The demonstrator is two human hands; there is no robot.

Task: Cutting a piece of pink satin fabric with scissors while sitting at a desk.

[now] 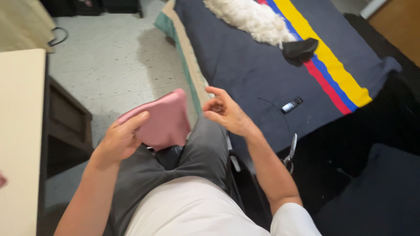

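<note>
The person sits beside a bed covered in a dark blue blanket, grey trousers and a white shirt showing below the camera. The left hand grips a folded pink cloth, thumb lying across its near face and the fingers wrapped behind it; the cloth is held up over the left thigh, just off the bed's near edge and above the pale speckled floor. The right hand hovers just beside the cloth, between it and the bed, holding nothing, its fingers loosely spread and curled, palm turned towards the cloth; it is blurred, so whether a fingertip touches the fabric cannot be told.

On the bed, a small dark phone lies near the right hand, with a thin cable trailing from it. Further up the bed runs a stripe of yellow, blue and red, with a black object lying on it and white fluffy fabric beyond. Scissors hang at the bed's near edge, close to the right forearm. A dark wooden unit with a pale top stands across the floor from the bed
</note>
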